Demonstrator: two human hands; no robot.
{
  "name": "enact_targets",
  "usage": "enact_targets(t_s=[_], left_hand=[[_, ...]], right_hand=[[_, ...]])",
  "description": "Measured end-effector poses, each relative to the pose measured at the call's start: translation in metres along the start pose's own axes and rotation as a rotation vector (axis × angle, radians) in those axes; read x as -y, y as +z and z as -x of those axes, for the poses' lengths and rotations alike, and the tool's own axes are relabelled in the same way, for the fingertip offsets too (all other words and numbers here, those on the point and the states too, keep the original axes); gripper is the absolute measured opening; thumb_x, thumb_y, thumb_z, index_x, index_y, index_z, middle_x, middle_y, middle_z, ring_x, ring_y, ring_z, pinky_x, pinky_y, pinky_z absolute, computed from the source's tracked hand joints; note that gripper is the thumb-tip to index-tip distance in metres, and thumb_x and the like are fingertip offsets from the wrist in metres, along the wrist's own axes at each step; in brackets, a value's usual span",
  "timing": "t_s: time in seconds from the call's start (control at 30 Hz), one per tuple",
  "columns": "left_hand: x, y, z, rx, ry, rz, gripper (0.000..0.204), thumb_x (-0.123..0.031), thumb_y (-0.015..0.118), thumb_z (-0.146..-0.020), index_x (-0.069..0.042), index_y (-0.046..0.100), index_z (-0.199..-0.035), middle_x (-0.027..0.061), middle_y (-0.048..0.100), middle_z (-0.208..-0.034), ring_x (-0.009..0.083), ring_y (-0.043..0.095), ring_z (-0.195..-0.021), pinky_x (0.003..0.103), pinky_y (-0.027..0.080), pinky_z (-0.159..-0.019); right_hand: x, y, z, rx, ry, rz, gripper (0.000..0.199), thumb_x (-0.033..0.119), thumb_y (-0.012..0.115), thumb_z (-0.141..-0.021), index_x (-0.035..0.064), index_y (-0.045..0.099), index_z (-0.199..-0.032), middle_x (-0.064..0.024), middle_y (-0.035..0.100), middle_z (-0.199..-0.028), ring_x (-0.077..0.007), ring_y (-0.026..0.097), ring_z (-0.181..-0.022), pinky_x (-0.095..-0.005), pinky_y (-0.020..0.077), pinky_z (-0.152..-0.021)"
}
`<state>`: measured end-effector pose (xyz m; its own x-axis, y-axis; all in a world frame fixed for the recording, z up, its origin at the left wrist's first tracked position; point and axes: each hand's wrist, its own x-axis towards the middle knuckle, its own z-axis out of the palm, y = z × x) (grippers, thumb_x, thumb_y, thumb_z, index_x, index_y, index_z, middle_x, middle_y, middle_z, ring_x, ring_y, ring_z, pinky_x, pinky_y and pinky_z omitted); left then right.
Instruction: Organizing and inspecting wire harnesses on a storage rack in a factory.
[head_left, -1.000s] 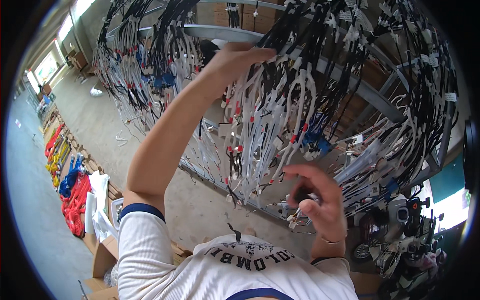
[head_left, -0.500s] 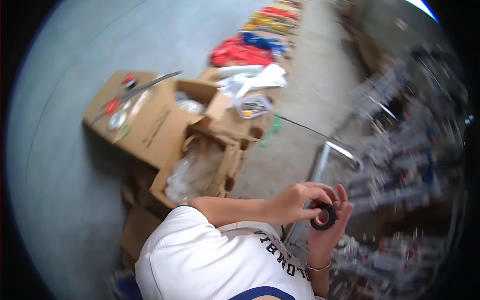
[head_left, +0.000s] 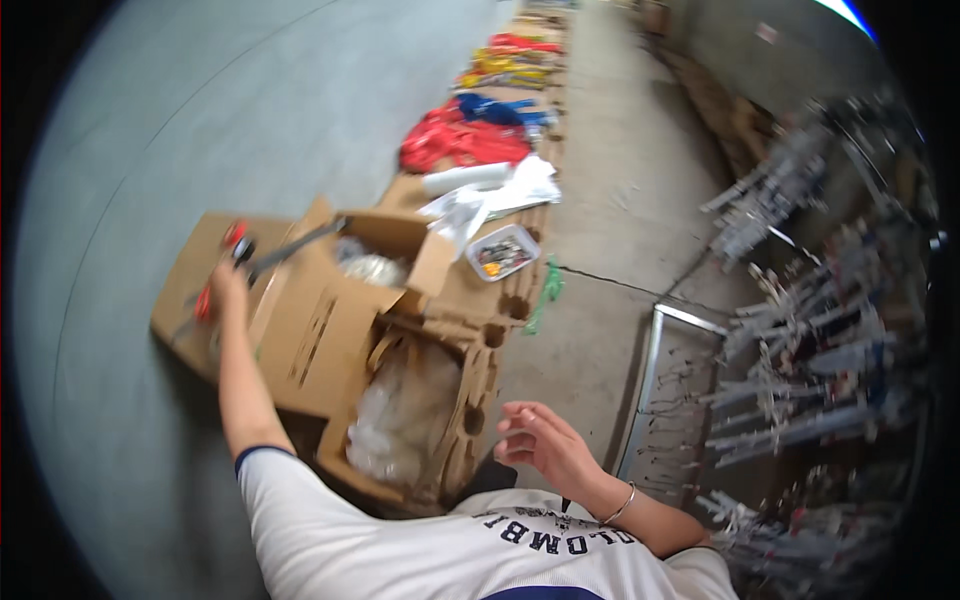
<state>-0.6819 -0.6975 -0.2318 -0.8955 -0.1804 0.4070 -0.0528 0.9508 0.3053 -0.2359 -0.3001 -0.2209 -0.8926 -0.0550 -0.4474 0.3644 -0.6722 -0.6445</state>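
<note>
My left hand (head_left: 226,287) is stretched far out to the left and rests on the flat top of a cardboard box (head_left: 190,290). It lies among red-handled tools (head_left: 205,301) and a long grey metal tool (head_left: 290,250). A small dark object (head_left: 243,250) sits just past its fingertips. The picture is too small and blurred to show whether the fingers grip anything. My right hand (head_left: 545,447) hovers near my chest over the concrete floor, fingers spread and holding nothing. A thin bracelet (head_left: 620,505) circles that wrist.
Open cardboard boxes (head_left: 400,300) hold clear plastic bags (head_left: 400,420). Beyond them lie a small tray of parts (head_left: 500,252), white sheets (head_left: 490,195) and red (head_left: 460,145), blue and yellow bundles. A metal frame (head_left: 650,380) and racks of hanging wire harnesses (head_left: 810,340) fill the right.
My view swung from the overhead harnesses down to the boxes. The black ring both hands held half a second ago is gone from them; my left arm has reached out to the box top.
</note>
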Motion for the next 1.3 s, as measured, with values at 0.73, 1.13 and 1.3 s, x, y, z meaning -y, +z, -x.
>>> enact_targets(t_s=[0.73,1.13,1.3], left_hand=[[-0.46,-0.056,0.568,1.415,1.381,1.376,0.041,0.012,0.043,-0.082,-0.001,0.056,-0.119,0.0124,0.062,-0.111,0.0211,0.06,-0.101,0.031,0.047,-0.087],[-0.58,-0.198,0.706,2.398,1.109,1.525,0.071,0.0,0.06,-0.075,-0.005,0.033,-0.14,0.0075,0.052,-0.125,0.016,0.052,-0.114,0.031,0.041,-0.096],[-0.591,-0.181,0.723,2.442,1.149,1.23,0.057,-0.005,0.068,-0.078,-0.003,0.044,-0.13,0.0014,0.056,-0.108,0.011,0.056,-0.094,0.026,0.048,-0.081]], right_hand=[[-0.08,-0.099,0.224,-1.091,-0.831,0.041,0.018,0.016,0.047,-0.097,0.0006,0.056,-0.102,0.0002,0.05,-0.075,-0.0071,0.045,-0.062,-0.0214,0.0391,-0.056],[-0.106,-0.102,0.378,-2.008,-1.263,1.005,0.048,-0.007,0.056,-0.079,-0.0022,0.041,-0.123,-0.0146,0.042,-0.124,-0.0255,0.041,-0.118,-0.0384,0.0342,-0.101],[-0.09,-0.143,0.387,-2.179,-1.201,0.783,0.077,0.008,0.074,-0.072,-0.0019,0.029,-0.134,-0.0165,0.037,-0.13,-0.0278,0.038,-0.118,-0.0407,0.0342,-0.099]])
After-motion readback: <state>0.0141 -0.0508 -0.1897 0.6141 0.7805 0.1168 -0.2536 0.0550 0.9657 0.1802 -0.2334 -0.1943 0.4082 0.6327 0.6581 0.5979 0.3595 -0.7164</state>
